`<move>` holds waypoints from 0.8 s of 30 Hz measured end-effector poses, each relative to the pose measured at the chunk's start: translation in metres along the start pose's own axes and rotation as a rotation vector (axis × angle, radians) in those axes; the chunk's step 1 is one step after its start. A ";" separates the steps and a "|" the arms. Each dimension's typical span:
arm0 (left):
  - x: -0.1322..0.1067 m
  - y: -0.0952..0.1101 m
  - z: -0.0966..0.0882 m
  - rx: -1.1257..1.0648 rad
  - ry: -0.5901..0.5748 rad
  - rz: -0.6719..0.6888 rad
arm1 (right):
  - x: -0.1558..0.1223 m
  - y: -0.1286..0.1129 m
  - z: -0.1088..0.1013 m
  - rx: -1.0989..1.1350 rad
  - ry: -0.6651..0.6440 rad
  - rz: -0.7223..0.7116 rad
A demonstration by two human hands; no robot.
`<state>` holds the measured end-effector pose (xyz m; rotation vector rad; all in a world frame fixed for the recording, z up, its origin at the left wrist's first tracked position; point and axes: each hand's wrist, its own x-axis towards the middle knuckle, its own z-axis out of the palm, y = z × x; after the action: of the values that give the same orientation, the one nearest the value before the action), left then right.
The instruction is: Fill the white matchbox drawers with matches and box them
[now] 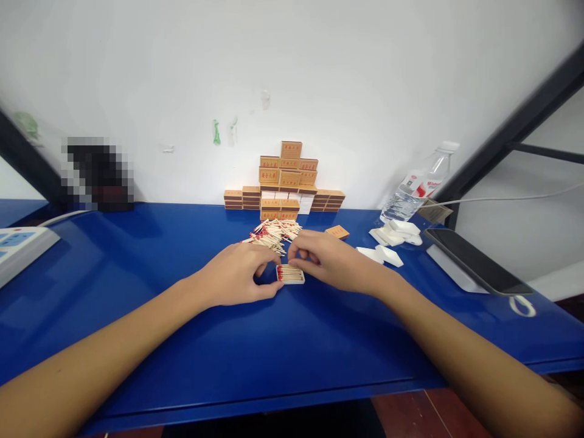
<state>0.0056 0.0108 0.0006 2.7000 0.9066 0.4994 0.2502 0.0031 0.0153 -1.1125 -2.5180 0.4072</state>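
A white matchbox tray (296,281) lies on the blue table with a row of red-tipped matches (289,272) in it. My left hand (241,272) holds the tray's left end between thumb and fingers. Over the tray's far right side, the fingers of my right hand (322,258) are pinched together at the matches; whatever is between the fingertips is too small to make out. Just beyond both hands sits a loose heap of matches (274,232), partly hidden by them. An orange matchbox sleeve (337,232) lies behind my right hand.
Stacked matchboxes (289,177) stand against the wall. White empty-looking trays (395,232) lie at the right, near a water bottle (417,185) and a phone (477,261) leaning on a white object. A white device (27,249) sits at the left edge.
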 end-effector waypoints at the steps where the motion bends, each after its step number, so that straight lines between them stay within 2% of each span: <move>1: 0.000 0.000 0.000 -0.003 -0.005 -0.003 | 0.001 0.002 0.001 -0.018 0.047 0.036; 5: 0.000 0.001 0.000 -0.010 -0.042 -0.013 | 0.012 0.016 0.015 -0.057 0.256 0.209; 9: 0.000 0.002 0.000 -0.003 -0.058 -0.031 | 0.025 0.022 0.034 0.033 0.213 0.249; 13: 0.000 0.001 0.001 -0.010 -0.066 -0.047 | 0.033 0.020 0.037 0.048 0.180 0.262; 20: 0.000 0.001 0.001 -0.005 -0.062 -0.035 | 0.026 0.020 0.028 0.038 0.105 0.329; 24: 0.002 0.001 0.000 -0.005 -0.057 -0.028 | 0.013 0.026 0.011 0.038 -0.026 0.331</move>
<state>0.0075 0.0107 0.0018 2.6782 0.9258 0.4167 0.2538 0.0281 -0.0023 -1.5225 -2.3372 0.5557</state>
